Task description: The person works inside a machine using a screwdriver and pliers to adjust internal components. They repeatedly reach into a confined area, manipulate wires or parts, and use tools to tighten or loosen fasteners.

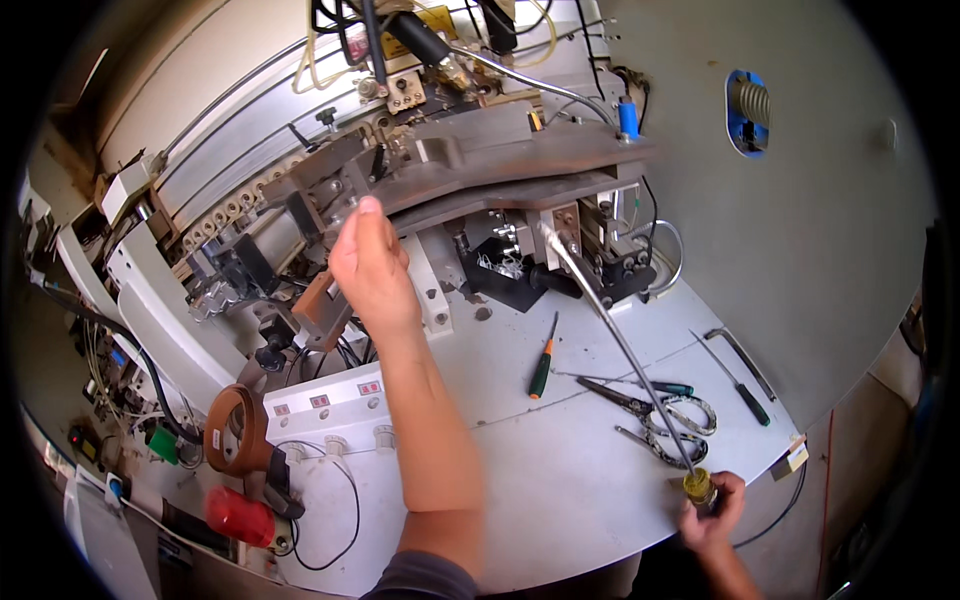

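Note:
My left hand (372, 265) is closed at the left end of a curved, dark metal plate (500, 195) on the machine. Its thumb points up by the plate's edge, and what the fingers hold, if anything, is hidden. At the lower right, my right hand (718, 512) grips the yellow-and-dark handle of a long screwdriver (630, 358). The long shaft slants up and away to the left. Its far end meets a bolted metal block (566, 226) under the plate; the exact contact is too small to tell.
On the white table (540, 490) lie an orange-and-green screwdriver (543, 370), scissors (620, 398), a thin screwdriver (745, 395) and a hex key (740, 360). A black tray (505, 285) holds pale scraps. Left are a switch box (325, 405) and a red lamp (238, 516). A grey panel (800, 250) borders the right.

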Available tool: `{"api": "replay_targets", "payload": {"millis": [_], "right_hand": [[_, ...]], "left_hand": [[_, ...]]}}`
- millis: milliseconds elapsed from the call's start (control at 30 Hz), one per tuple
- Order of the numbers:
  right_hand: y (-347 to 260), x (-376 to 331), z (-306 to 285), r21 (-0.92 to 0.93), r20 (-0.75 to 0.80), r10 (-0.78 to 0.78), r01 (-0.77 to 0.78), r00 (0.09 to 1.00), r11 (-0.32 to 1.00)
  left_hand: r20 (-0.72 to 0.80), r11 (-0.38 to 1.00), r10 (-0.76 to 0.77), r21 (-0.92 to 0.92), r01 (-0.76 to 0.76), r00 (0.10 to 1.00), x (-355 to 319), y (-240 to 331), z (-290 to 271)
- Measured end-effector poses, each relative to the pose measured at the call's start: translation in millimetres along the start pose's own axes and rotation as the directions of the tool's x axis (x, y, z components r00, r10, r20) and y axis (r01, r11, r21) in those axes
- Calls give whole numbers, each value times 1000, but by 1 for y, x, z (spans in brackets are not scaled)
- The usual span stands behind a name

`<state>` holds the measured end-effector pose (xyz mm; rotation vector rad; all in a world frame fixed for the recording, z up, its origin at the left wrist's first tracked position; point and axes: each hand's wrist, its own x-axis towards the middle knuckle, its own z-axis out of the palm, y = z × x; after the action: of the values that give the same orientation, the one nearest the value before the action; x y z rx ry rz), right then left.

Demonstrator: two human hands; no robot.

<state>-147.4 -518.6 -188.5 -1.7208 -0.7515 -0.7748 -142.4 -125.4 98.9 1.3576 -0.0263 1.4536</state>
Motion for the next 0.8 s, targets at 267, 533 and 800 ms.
{"api": "replay_targets", "payload": {"millis": [267, 533, 800], "right_hand": [[-3, -8, -4, 111, 40, 141, -145, 989, 983], [-3, -9, -7, 160, 94, 141, -155, 986, 975], [-10, -1, -6, 93, 104, 173, -183, 979, 979]], "left_hand": [[365, 684, -702, 586, 435, 612, -2, -94, 2], [118, 846, -192, 524, 104, 974, -32, -247, -1], [259, 797, -255, 601, 51, 932, -30, -271, -4]]}}
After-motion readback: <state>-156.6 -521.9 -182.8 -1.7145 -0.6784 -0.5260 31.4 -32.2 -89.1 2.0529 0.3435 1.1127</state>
